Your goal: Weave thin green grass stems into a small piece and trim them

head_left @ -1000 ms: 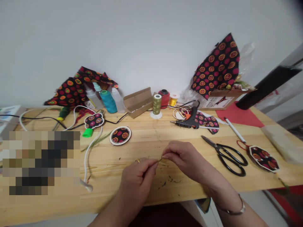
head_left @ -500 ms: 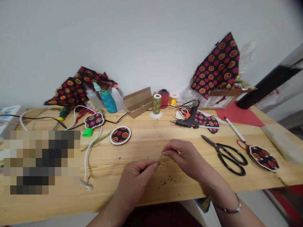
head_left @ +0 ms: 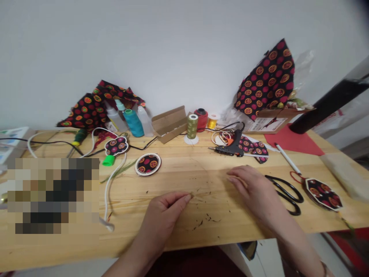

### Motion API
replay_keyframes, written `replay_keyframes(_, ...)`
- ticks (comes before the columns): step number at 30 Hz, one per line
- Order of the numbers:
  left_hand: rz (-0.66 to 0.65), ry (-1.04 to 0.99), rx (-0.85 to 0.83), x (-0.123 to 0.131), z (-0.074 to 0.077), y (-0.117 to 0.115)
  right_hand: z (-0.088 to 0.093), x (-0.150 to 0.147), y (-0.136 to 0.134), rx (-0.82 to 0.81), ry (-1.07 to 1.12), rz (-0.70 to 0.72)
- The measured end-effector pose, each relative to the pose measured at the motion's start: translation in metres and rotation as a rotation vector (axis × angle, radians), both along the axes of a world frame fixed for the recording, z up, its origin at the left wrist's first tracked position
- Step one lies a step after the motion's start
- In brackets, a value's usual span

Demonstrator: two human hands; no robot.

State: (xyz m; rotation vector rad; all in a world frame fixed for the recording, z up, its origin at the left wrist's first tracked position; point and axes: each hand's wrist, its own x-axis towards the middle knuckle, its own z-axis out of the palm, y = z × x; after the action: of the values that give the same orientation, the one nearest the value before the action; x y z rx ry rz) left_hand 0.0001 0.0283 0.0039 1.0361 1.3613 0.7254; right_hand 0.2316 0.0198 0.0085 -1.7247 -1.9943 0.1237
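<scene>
My left hand (head_left: 171,207) is closed in a pinch above the front of the wooden table. Between its thumb and forefinger is a thin olive-green thread (head_left: 192,195), only a short bit of which shows clearly. My right hand (head_left: 249,186) holds nothing; its thumb and fingers are slightly apart. It hovers beside the black-handled scissors (head_left: 288,192) and hides their blades. Behind the hands stands a spool of olive-green thread (head_left: 192,127). A round wooden-framed piece with patterned cloth (head_left: 148,164) lies left of centre.
A hot glue gun (head_left: 235,146) lies near patterned cloth scraps. Further right are a white pen (head_left: 287,158) and an octagonal cloth-covered piece (head_left: 323,194). A small open cardboard box (head_left: 170,125) and a teal spool (head_left: 134,123) stand by the wall. Dark clippings (head_left: 198,223) dot the tabletop.
My right hand has left the fingertips of my left hand and moved right to the scissors, its fingers loosening. My left hand keeps its pinch in nearly the same place.
</scene>
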Motion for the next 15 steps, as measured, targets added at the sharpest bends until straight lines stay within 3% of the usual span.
replay_keyframes(3, 0.031, -0.054, -0.059, 0.001, -0.002, 0.001, -0.005, 0.038, -0.018, -0.049, -0.358, -0.219)
replay_keyframes(6, 0.063, -0.155, -0.083, 0.001, -0.006, 0.001, -0.016, 0.071, -0.035, -0.208, -0.571, -0.425)
replay_keyframes(11, 0.062, -0.235, -0.087, 0.0, -0.012, 0.004, -0.035, 0.091, -0.047, -0.341, -0.605, -0.48)
replay_keyframes(15, 0.071, -0.243, -0.088, -0.002, -0.013, 0.004, -0.034, 0.087, -0.046, -0.352, -0.606, -0.485)
